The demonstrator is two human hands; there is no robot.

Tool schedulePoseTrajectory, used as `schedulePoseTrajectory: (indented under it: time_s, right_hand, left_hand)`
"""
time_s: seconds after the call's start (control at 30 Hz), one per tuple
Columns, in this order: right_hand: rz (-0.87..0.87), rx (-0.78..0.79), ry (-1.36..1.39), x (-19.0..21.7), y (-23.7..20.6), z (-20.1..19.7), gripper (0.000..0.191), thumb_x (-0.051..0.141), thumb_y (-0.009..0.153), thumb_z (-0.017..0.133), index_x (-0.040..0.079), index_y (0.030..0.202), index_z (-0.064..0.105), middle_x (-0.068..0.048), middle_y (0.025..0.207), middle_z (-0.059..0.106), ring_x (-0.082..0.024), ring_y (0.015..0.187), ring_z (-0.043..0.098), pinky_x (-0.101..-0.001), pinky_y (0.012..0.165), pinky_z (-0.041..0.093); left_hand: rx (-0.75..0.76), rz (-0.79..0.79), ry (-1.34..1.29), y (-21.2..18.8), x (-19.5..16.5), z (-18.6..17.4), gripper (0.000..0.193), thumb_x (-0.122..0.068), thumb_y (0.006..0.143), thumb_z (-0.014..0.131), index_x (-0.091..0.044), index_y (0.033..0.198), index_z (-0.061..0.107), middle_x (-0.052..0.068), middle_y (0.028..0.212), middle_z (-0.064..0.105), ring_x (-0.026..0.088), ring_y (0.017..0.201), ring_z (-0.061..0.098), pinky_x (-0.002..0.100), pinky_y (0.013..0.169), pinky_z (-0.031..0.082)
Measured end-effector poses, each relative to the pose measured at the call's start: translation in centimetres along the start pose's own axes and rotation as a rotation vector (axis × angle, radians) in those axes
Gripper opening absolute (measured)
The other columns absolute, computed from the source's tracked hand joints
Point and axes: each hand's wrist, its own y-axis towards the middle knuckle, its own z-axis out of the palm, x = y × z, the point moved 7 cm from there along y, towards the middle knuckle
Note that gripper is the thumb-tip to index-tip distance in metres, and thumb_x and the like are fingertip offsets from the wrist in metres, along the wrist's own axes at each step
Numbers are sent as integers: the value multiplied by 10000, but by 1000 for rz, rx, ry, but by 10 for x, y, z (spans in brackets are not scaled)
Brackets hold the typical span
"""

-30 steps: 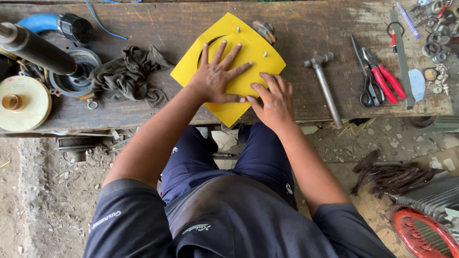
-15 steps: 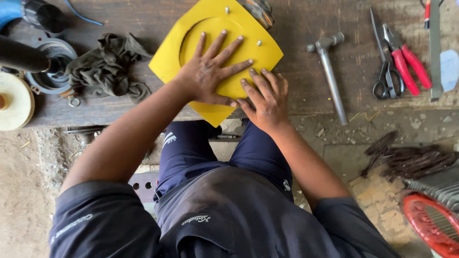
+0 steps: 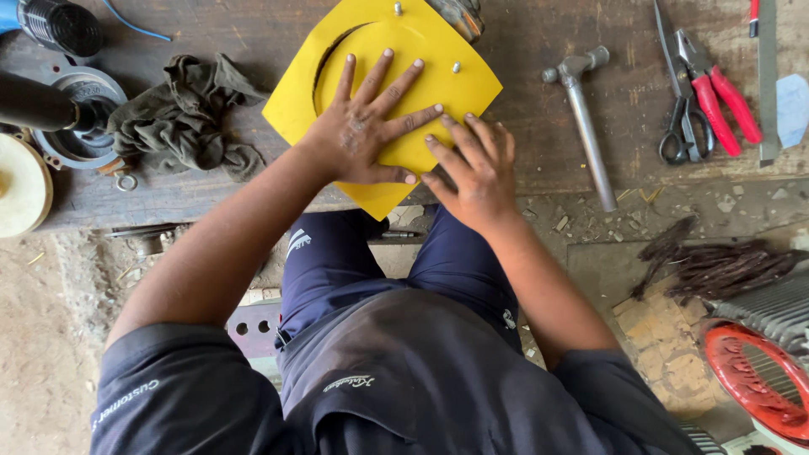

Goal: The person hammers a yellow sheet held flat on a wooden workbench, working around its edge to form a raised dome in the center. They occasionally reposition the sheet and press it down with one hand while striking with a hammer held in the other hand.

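Note:
A yellow square plate (image 3: 438, 63) with a round cut-out disc and small bolts lies on the dark wooden bench (image 3: 539, 126), one corner over the front edge. My left hand (image 3: 366, 126) rests flat on the disc, fingers spread. My right hand (image 3: 472, 168) presses on the plate's lower right edge, fingers together and flat. Neither hand grips anything.
A dark rag (image 3: 181, 114) and round metal parts (image 3: 72, 126) lie to the left. To the right lie a hammer (image 3: 586, 126), scissors (image 3: 678, 101), red-handled pliers (image 3: 720, 93). A red fan guard (image 3: 754, 375) sits on the floor at lower right.
The view has drawn closer and shifted. My right hand has slid slightly right along the plate's edge; my left hand stays flat on the disc.

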Motion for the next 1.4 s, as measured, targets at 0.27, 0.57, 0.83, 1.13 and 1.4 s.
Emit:
schedulePoseTrajectory:
  time_s: [0.27,0.57,0.83,1.13,1.4]
  right_hand:
    - [439,-100,-509,-108,-16,-62,604,386,841,896,21,1282,703,-254,1304,608,-468,1138,575,-604,956,450]
    - [614,201,23,-171,-4,-36,317,141,923,880,-9,1077,647,-159,988,724,-273,881,716,-419,777,567]
    - [477,280,584,-85,23,-73,334,18,1049,717,-36,1322,533,-160,1146,678,-241,1012,718,-337,857,534]
    - [82,486,220,19,102,-59,321,205,1023,759,-4,1236,644,-193,1143,705,-411,1034,699,-462,847,560]
    - [123,557,123,26,101,-28,292,273,1025,732,60,1210,659,-154,1071,713,-422,915,698,-497,726,554]
  left_hand:
    - [-123,5,-24,-31,5,11,755,-731,1004,439,-388,1663,301,141,1746,143,493,1571,115,777,1183,91]
    - [-146,-30,-79,-58,20,0,902,-774,877,554,-396,1653,291,148,1732,126,503,1557,101,757,1182,69]
    - [12,50,-139,-29,31,-5,1134,-930,641,565,-423,1605,249,124,1702,45,456,1544,8,722,1194,23]
    - [-116,79,-133,-24,39,2,912,-817,871,506,-408,1658,291,122,1761,52,439,1603,18,726,1228,8]
    - [-92,56,-153,-27,44,0,1043,-853,757,564,-364,1648,331,127,1748,43,434,1588,3,739,1214,7]
